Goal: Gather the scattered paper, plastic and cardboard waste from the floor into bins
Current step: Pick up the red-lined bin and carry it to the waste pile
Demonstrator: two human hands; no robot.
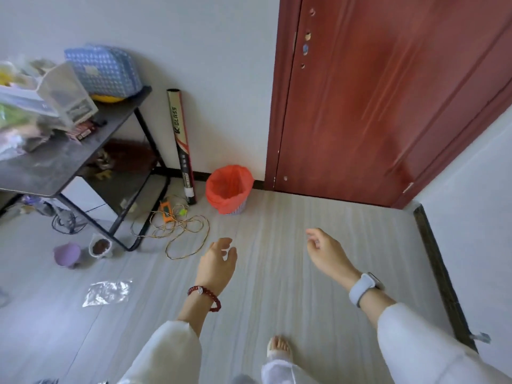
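A small bin lined with a red bag (229, 189) stands on the floor against the wall, left of the door. A clear plastic sheet (107, 292) lies flat on the floor at the lower left. My left hand (219, 263), a red bead bracelet on its wrist, hangs over the floor with loosely curled fingers and holds nothing. My right hand (325, 252), a watch on its wrist, is likewise empty with relaxed fingers. Both hands are well short of the bin and to the right of the plastic sheet.
A black two-level table (69, 159) piled with bags and boxes stands at the left. A tall tube (181, 145) leans on the wall. A tangled cord (177, 228), a purple cup (67, 254) and a white cup (100, 246) lie near the table leg. A red door (374, 101) is at the right.
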